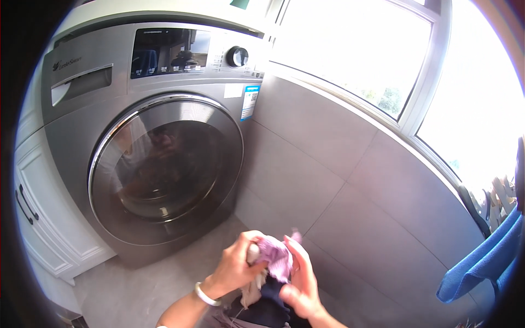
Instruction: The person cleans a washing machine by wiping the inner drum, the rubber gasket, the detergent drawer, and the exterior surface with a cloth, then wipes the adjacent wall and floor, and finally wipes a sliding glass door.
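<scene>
Low in the head view, my left hand [236, 266], with a white bracelet [206, 294] on its wrist, grips a crumpled purple cloth [275, 256]. Cream-coloured fabric [251, 292] hangs below the same hand. My right hand [302, 279] is at the purple cloth's right side, its fingers against the cloth and its thumb apart. A blurred purple end shows past those fingertips; whether they pinch it is unclear. Beneath both hands lies dark navy fabric [268, 309], partly hidden. Ahead to the left stands a grey Little Swan front-loading washing machine [67, 135], its round door [164, 172] closed.
A white panelled cabinet [57, 221] adjoins the washer's left side. Grey wall tiles [311, 151] run below a bright window [352, 45]. At the right edge, a blue cloth [480, 266] hangs near several hangers [496, 197]. The floor [135, 291] is grey.
</scene>
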`<state>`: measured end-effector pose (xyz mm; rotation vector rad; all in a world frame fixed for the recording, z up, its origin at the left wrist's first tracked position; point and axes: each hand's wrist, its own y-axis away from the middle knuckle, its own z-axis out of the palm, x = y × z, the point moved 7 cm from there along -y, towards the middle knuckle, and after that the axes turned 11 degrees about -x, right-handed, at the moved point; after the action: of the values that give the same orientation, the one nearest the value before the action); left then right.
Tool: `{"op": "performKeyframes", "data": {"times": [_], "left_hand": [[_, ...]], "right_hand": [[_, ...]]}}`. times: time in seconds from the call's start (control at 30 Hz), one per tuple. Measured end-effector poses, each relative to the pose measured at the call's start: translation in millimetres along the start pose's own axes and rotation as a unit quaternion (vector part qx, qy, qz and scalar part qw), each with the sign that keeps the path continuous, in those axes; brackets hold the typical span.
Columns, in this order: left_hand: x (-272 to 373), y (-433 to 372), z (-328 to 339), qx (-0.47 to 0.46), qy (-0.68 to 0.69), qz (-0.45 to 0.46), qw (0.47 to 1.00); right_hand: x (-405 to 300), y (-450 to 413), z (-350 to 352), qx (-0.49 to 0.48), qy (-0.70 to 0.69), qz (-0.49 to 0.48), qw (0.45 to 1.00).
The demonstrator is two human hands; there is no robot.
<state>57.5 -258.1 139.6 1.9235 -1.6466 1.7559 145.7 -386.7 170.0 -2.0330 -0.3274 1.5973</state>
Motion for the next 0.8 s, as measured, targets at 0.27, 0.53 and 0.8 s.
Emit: {"op": "performKeyframes", "data": {"times": [0.27,0.53,0.8], "left_hand": [[-11.8,25.6,-33.8,0.179,0.054,-0.055,0.981],[-60.4,9.6,47.0,-0.042,-0.075,-0.074,0.994],[-2.7,70.8,148.6,-0.601,-0.006,-0.007,0.799]], "right_hand": [[-6.9,137.6,92.4,-0.322,0.429,-0.117,0.836],[-2.8,165.6,-67.2,0.343,-0.119,0.175,0.915],[-128.7,73.4,-174.0,0.450,0.172,-0.089,0.872]]}}
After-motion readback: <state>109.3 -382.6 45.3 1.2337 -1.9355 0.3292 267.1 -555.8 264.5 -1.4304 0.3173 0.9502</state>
